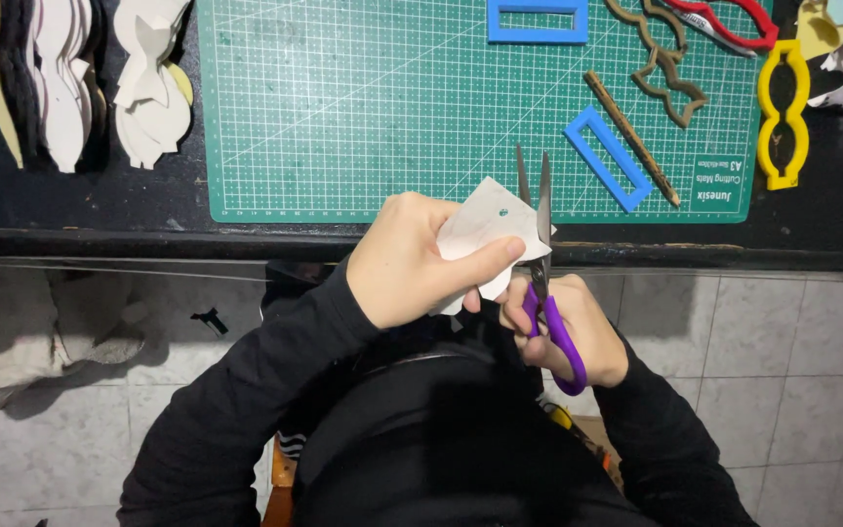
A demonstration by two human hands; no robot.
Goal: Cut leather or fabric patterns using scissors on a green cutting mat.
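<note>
Our left hand (404, 259) pinches a white paper piece (485, 229) while our right hand (568, 332) grips purple-handled scissors (543, 263), blades open, above the tabletop (70, 210) edge.

Bright even overhead light, sharp focus, soft shadows

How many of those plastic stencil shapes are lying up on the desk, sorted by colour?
Blue frames: 2
Brown shapes: 2
Red shape: 1
Yellow shape: 1
Total: 6

The upper brown shape and the red shape are cut off by the picture's top edge, so more could lie beyond it.
</note>
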